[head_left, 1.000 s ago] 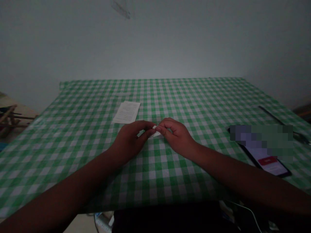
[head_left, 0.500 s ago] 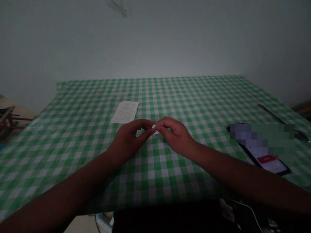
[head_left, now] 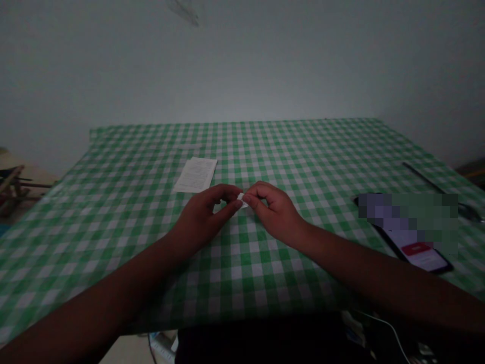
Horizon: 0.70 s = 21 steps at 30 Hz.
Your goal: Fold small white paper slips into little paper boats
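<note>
My left hand (head_left: 204, 217) and my right hand (head_left: 275, 210) meet over the middle of a green-and-white checked tablecloth (head_left: 113, 237). Both pinch a small white piece of paper (head_left: 242, 200) between thumb and fingertips, just above the cloth. Most of the scrap is hidden by my fingers. A larger printed sheet of paper (head_left: 196, 175) lies flat on the cloth beyond my left hand.
A phone (head_left: 420, 253) with a lit screen lies at the right, partly blurred out. A dark thin rod (head_left: 420, 177) lies farther right. Wooden furniture (head_left: 11, 187) stands off the table's left edge. A white cable (head_left: 382, 326) hangs below the near edge. A plain wall stands behind.
Both hands have stayed together on the small paper scrap, with only slight finger shifts. The view has moved a little.
</note>
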{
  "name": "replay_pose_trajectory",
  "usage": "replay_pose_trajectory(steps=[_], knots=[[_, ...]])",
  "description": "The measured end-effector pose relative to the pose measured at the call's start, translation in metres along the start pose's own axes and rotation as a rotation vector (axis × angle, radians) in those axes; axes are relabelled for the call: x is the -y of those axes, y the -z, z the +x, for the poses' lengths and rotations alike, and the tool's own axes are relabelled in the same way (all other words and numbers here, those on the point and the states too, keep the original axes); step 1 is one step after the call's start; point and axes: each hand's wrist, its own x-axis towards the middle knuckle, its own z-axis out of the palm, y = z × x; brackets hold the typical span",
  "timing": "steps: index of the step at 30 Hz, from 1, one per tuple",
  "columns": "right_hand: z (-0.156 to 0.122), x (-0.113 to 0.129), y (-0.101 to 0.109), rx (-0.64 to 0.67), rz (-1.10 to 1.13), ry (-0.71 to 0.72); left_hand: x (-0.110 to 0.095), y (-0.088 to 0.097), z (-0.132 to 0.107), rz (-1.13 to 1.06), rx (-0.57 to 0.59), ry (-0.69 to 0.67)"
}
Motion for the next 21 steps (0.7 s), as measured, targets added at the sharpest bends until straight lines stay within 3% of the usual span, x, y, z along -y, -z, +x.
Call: replay_pose_trajectory(steps=[5, 13, 21], knots=[[0.001, -0.002, 0.001, -0.004, 0.037, -0.028, 0.007, 0.0, 0.001, -0.02, 0.039, 0.007], [0.006, -0.005, 0.011, 0.173, 0.176, -0.119, 0.007, 0.001, 0.001, -0.071, 0.055, 0.049], [0.007, -0.012, 0.005, 0.115, 0.311, -0.236, 0.008, 0.002, 0.002, -0.124, 0.068, 0.088]])
